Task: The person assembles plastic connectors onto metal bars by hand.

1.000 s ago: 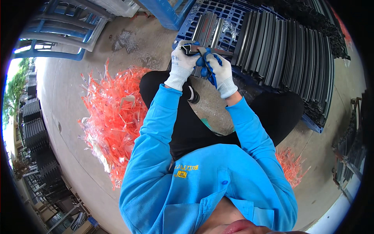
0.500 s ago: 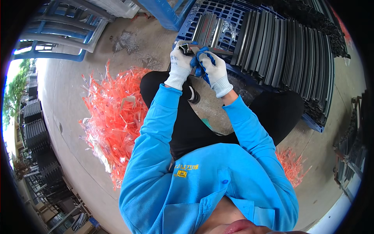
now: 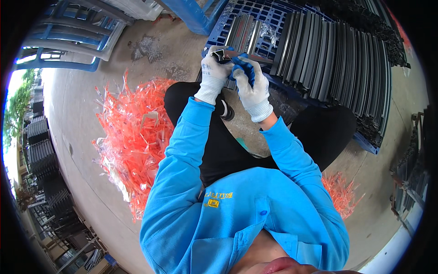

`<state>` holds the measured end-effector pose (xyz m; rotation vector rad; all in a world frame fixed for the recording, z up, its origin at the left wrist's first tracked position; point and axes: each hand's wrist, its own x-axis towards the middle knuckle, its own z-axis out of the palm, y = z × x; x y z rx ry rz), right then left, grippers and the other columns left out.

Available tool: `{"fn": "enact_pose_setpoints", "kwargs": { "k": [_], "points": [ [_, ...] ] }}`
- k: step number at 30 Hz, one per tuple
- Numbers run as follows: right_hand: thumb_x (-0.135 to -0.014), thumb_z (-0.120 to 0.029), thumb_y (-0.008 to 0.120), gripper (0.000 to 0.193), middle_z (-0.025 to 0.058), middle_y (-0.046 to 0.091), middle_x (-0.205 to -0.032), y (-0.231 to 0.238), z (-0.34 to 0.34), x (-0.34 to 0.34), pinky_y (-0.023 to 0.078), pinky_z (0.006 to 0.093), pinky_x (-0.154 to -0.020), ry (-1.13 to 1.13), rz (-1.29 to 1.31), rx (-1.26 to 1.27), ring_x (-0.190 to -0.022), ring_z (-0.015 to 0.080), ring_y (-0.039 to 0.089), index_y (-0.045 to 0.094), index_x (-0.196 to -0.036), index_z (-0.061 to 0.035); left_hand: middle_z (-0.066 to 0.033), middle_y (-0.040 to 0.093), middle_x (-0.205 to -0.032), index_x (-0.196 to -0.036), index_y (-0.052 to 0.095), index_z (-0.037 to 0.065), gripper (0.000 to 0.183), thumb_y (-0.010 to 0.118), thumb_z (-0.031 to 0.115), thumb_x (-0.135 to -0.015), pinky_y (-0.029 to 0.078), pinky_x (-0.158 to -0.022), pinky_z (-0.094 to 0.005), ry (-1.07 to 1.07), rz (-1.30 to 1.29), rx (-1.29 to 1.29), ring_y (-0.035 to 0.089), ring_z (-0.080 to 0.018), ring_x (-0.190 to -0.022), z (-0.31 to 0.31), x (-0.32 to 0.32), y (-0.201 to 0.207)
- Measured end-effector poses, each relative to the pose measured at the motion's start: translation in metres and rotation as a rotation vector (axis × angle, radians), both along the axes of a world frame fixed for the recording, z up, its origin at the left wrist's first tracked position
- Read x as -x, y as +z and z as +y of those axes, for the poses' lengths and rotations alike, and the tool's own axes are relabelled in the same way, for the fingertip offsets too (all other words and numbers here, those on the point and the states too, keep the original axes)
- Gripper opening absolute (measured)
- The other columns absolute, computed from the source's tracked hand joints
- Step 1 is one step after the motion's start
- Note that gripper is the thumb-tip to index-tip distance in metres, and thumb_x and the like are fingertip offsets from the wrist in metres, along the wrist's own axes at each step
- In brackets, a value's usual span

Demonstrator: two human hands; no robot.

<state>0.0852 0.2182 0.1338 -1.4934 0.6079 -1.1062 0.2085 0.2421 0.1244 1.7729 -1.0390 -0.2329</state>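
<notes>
Slightly rightward from half a second ago, the right hand has shifted, fingers curled beside the dark channel profile; whether they grip it I cannot tell. Left hand stays clamped around its left end, near the blue pallet, which bears dark strips on the right. Red film scraps heap at left.

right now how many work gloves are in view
2: one glove on the left hand, which holds a dark profile, another on the right hand beside it. Others could be hidden.
</notes>
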Motion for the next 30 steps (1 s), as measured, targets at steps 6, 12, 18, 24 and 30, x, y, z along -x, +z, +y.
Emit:
{"fn": "enact_pose_setpoints", "kwargs": {
  "k": [6,12,18,24,30],
  "points": [
    [-0.079,0.003,0.053,0.032,0.0098,0.065,-0.083,-0.007,0.002,0.001,0.05,0.0232,-0.065,0.097,-0.035,0.022,-0.067,0.0145,0.059,0.053,-0.11,-0.0005,-0.0118,0.064,-0.076,-0.09,0.056,0.002,0.038,0.081,0.014,-0.063,0.052,-0.06,-0.0281,0.002,-0.039,0.01,0.062,-0.0202,-0.064,0.001,0.002,0.006],
    [-0.077,0.004,0.054,0.031,0.0101,0.065,-0.082,-0.008,0.003,0.002,0.049,0.023,-0.064,0.105,-0.095,-0.012,-0.067,0.0148,0.059,0.054,-0.107,0.0002,-0.0094,0.064,-0.075,-0.088,0.056,0.002,0.032,0.076,0.005,-0.062,0.051,-0.061,-0.027,0.011,0.019,0.003,0.06,-0.0175,-0.065,0.0,0.004,0.007],
    [-0.076,0.005,0.054,0.03,0.0098,0.065,-0.081,-0.012,0.001,0.0,0.049,0.0225,-0.063,0.073,-0.081,0.01,-0.066,0.0145,0.059,0.055,-0.106,0.0006,-0.0097,0.064,-0.077,-0.089,0.056,0.002,0.031,0.075,0.003,-0.064,0.051,-0.063,-0.0268,0.016,-0.018,-0.034,0.061,-0.0177,-0.068,0.0,0.002,0.005],
    [-0.076,0.005,0.055,0.028,0.0091,0.065,-0.08,-0.014,-0.001,-0.001,0.049,0.0222,-0.063,0.043,-0.081,0.028,-0.066,0.0141,0.059,0.056,-0.103,0.0006,-0.0104,0.065,-0.08,-0.09,0.056,0.001,0.03,0.073,0.002,-0.065,0.052,-0.064,-0.0269,0.0,-0.013,-0.048,0.062,-0.018,-0.07,0.001,0.004,0.01],
    [-0.075,0.005,0.056,0.025,0.0088,0.065,-0.078,-0.006,-0.002,0.0,0.049,0.0219,-0.063,0.06,-0.065,-0.003,-0.066,0.0136,0.058,0.058,-0.099,0.0005,-0.0106,0.065,-0.079,-0.089,0.056,0.001,0.029,0.073,0.003,-0.065,0.052,-0.064,-0.0275,0.003,-0.057,-0.021,0.063,-0.0186,-0.069,0.002,0.0,0.003]
  ]
}}
